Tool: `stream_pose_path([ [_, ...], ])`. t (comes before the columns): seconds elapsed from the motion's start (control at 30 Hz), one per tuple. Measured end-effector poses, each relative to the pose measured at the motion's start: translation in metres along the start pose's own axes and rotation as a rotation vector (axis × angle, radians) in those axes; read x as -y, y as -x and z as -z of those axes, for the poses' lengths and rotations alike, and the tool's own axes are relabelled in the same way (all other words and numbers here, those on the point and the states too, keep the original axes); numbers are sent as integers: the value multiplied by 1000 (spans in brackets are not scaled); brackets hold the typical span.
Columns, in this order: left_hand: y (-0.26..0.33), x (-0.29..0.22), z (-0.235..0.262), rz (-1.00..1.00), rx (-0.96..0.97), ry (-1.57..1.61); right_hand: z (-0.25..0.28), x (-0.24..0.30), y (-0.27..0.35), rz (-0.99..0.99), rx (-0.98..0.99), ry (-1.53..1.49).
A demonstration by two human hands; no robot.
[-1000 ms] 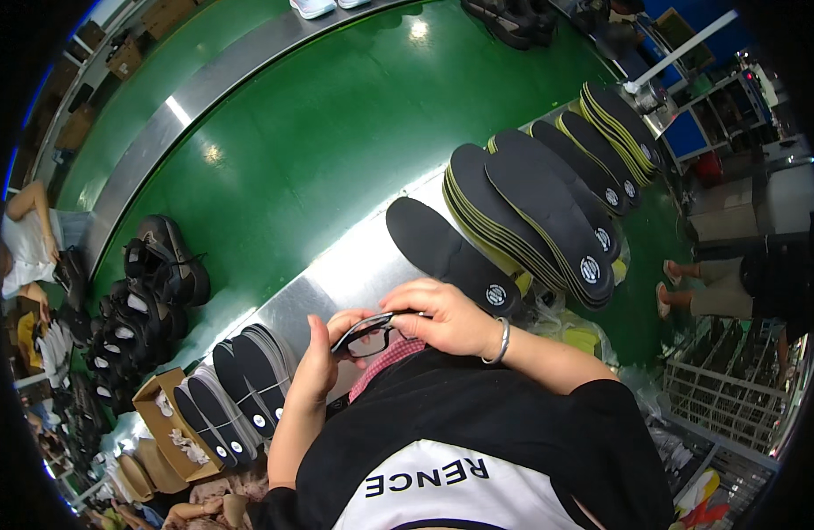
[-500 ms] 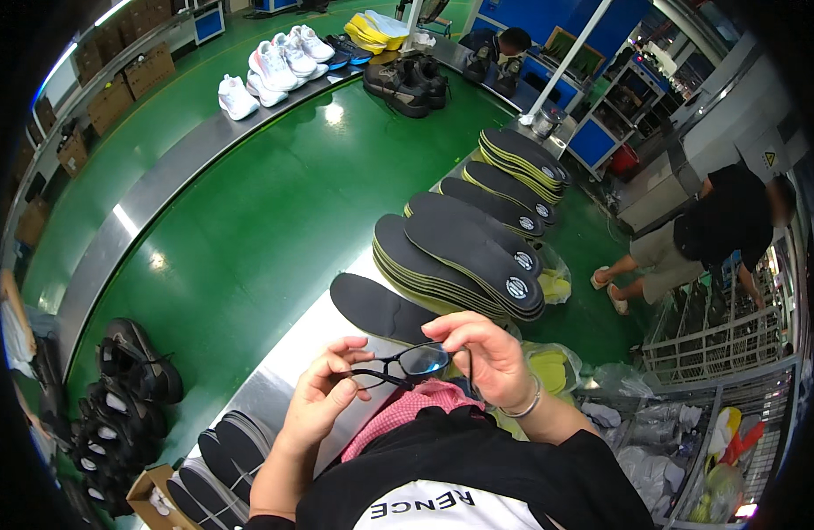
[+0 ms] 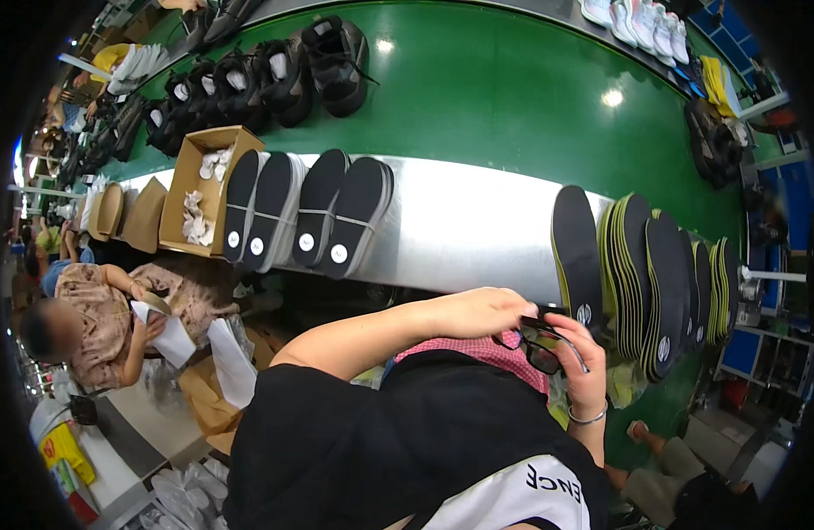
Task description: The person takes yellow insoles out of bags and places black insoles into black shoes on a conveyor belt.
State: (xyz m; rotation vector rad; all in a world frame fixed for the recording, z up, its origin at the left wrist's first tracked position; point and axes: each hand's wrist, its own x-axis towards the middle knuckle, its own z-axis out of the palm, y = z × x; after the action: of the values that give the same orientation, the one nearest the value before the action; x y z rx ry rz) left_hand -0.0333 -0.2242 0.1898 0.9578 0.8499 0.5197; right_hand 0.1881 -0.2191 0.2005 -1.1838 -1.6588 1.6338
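A pair of black-framed eyeglasses (image 3: 543,356) is held in front of my body, near the metal table's front edge. My right hand (image 3: 584,371), with a bracelet at the wrist, is closed on one side of the frame. My left hand (image 3: 495,311) reaches across from the left, its fingers closed at the glasses' upper edge and partly hidden. A single black insole (image 3: 573,243) lies just beyond my right hand. Beside it are several stacks of black insoles (image 3: 628,265) with yellow-green edges.
Banded insole bundles (image 3: 341,212) and a cardboard box (image 3: 179,208) of crumpled paper stand left on the metal table (image 3: 460,212). Dark shoes (image 3: 283,79) line the green surface behind. A co-worker (image 3: 98,309) sits at far left holding a white sheet; another person (image 3: 663,473) is at lower right.
My view has swung left, bringing the box, bundles and seated co-worker into sight. Both hands have drawn closer together on the glasses, which are tilted differently.
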Motion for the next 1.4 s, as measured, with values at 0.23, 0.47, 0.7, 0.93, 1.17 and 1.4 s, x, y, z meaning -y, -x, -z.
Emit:
stream_pose_path([
  [0.23,25,67,-57,304,-58,678,10,-27,51,70,341,177],
  [0.47,59,80,-96,286,-293,38,-13,-53,47,125,411,-63],
  [0.7,165,105,53,48,-1561,-125,14,-145,114,-186,156,-49],
  [0.93,326,188,303,342,-2018,-201,39,-287,246,-807,-518,-162],
  [1.17,246,148,252,294,-2004,-195,22,-325,303,-1303,-595,-343],
  [1.4,230,133,234,226,-1941,74,22,-310,209,-976,-607,-306],
])
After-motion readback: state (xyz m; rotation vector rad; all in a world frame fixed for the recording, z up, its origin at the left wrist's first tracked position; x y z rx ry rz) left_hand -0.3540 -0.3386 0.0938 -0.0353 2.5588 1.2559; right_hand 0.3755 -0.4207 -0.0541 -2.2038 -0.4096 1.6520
